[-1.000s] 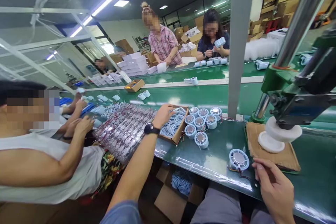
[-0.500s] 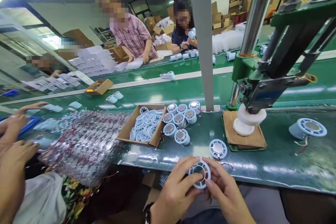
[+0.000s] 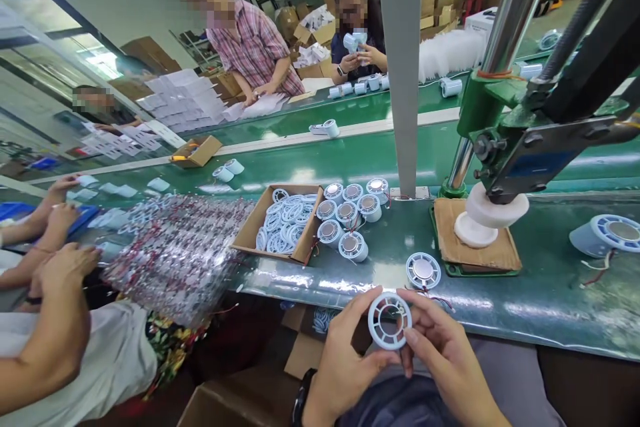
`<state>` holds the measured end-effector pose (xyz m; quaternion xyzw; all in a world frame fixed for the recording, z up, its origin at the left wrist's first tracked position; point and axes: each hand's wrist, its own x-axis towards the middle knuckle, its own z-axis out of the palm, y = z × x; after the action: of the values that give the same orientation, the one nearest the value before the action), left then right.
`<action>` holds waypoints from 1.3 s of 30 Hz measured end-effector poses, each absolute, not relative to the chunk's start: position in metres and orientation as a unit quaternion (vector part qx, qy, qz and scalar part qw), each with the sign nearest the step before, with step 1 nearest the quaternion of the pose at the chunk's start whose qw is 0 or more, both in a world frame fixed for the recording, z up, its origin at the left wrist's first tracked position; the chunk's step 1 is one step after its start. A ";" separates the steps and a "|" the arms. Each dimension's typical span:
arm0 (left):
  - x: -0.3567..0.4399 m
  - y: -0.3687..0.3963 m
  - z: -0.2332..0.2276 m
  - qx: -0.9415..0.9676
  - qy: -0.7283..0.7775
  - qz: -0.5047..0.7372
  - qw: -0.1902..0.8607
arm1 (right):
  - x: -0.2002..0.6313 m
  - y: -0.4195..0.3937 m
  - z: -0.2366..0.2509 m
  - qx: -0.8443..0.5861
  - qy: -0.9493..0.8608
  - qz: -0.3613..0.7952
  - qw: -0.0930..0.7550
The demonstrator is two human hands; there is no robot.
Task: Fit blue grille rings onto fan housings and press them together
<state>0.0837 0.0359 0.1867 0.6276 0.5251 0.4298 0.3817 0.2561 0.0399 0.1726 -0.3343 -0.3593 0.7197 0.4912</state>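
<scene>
A light-blue plastic ring [image 3: 373, 321] with spokes round an open centre is held upright between my two hands, just off the bench's front edge. My left hand [image 3: 345, 353] grips its left side, thumb below and index finger on top. On the other side my right hand [image 3: 443, 353] pinches the rim with thumb and fingers. Right behind it on the bench lies a round motor unit [image 3: 423, 271] with a silver disc in a blue spoked ring and thin wires. Several similar motor units [image 3: 347, 215] stand grouped beside a cardboard box [image 3: 306, 248] of loose blue rings.
A green press [image 3: 493, 147] with white round pads stands over a cardboard-covered base [image 3: 505, 253]. Another motor unit [image 3: 595, 240] sits at the right. Wired parts in clear plastic [image 3: 175, 253] lie left, near a co-worker's arms [image 3: 60, 307]. A grey post [image 3: 399, 73] rises behind.
My left fingers have come off the ring's face to its edge, so its open centre now shows. The view has shifted slightly, and the left co-worker's arms reach further in.
</scene>
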 end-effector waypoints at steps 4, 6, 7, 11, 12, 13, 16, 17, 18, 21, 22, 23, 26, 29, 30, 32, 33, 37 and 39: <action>0.079 0.034 0.183 0.622 0.525 0.429 0.392 | 0.255 0.039 0.175 -0.323 -0.350 0.723 0.500; 0.078 0.034 0.183 0.620 0.525 0.426 0.399 | 0.256 0.037 0.175 -0.312 -0.339 0.732 0.502; 0.077 0.034 0.183 0.619 0.525 0.425 0.401 | 0.256 0.036 0.174 -0.308 -0.333 0.737 0.501; 0.079 0.036 0.189 0.623 0.523 0.425 0.398 | 0.259 0.032 0.170 -0.285 -0.324 0.754 0.496; 0.080 0.036 0.192 0.625 0.521 0.425 0.396 | 0.259 0.031 0.170 -0.281 -0.324 0.757 0.494; 0.081 0.037 0.193 0.628 0.519 0.425 0.394 | 0.260 0.031 0.169 -0.277 -0.324 0.758 0.493; 0.082 0.037 0.196 0.628 0.519 0.427 0.392 | 0.260 0.030 0.169 -0.269 -0.316 0.760 0.501; 0.082 0.037 0.195 0.625 0.520 0.429 0.393 | 0.261 0.030 0.169 -0.265 -0.314 0.761 0.502; 0.082 0.036 0.194 0.621 0.521 0.431 0.396 | 0.261 0.030 0.169 -0.260 -0.313 0.763 0.503; 0.081 0.034 0.189 0.604 0.516 0.443 0.415 | 0.262 0.028 0.168 -0.255 -0.313 0.766 0.500; 0.081 0.033 0.188 0.600 0.512 0.447 0.422 | 0.262 0.027 0.167 -0.256 -0.316 0.767 0.497; 0.081 0.033 0.188 0.597 0.509 0.450 0.428 | 0.263 0.026 0.167 -0.258 -0.318 0.767 0.494; 0.080 0.033 0.187 0.596 0.507 0.449 0.431 | 0.263 0.025 0.167 -0.259 -0.322 0.768 0.489; 0.078 0.032 0.186 0.604 0.521 0.433 0.419 | 0.264 0.024 0.170 -0.261 -0.320 0.767 0.491; 0.077 0.032 0.185 0.610 0.527 0.426 0.411 | 0.265 0.024 0.171 -0.263 -0.321 0.766 0.492; 0.075 0.029 0.182 0.624 0.537 0.413 0.389 | 0.266 0.023 0.173 -0.268 -0.328 0.760 0.493; 0.073 0.027 0.181 0.632 0.540 0.408 0.377 | 0.266 0.023 0.173 -0.272 -0.334 0.757 0.492; 0.070 0.021 0.179 0.663 0.538 0.404 0.328 | 0.267 0.021 0.173 -0.278 -0.350 0.755 0.481; 0.070 0.021 0.182 0.674 0.534 0.406 0.308 | 0.266 0.020 0.172 -0.277 -0.350 0.757 0.478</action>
<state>0.0701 0.0206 0.1819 0.6743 0.5344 0.4057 0.3085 0.2663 0.0203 0.1724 -0.2775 -0.3498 0.7566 0.4777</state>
